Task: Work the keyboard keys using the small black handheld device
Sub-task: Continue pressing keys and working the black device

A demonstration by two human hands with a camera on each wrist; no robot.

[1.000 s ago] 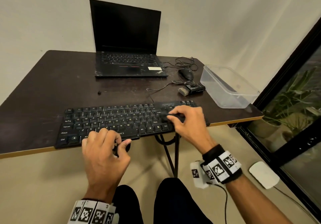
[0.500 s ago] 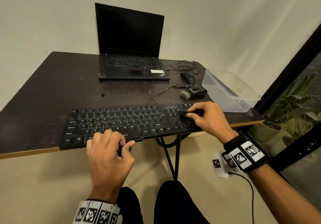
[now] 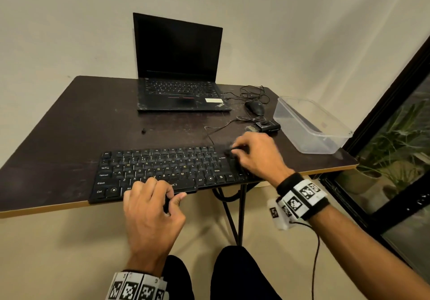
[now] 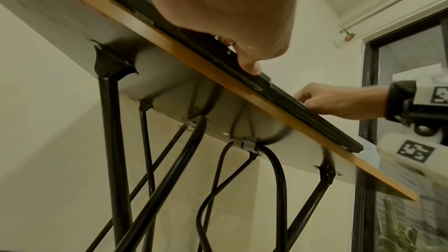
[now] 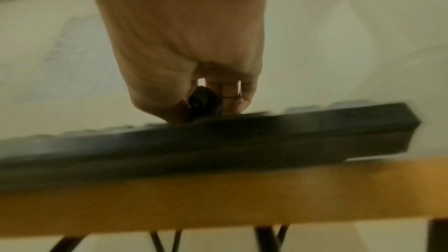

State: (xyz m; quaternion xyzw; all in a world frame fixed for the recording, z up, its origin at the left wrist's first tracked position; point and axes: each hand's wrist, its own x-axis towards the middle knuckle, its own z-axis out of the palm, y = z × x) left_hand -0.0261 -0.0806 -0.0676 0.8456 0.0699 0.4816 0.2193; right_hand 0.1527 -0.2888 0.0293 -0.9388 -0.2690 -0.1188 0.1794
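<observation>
A small black handheld device (image 5: 205,102) is pinched in the curled fingers of the right hand (image 3: 258,154) over the right end of the keyboard (image 3: 162,167), low in the frame. The keyboard's front edge is gripped by the bent fingers of the left hand (image 3: 151,216).

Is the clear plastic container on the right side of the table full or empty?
Empty: through the clear plastic container only its own bottom and the dark table show.
</observation>
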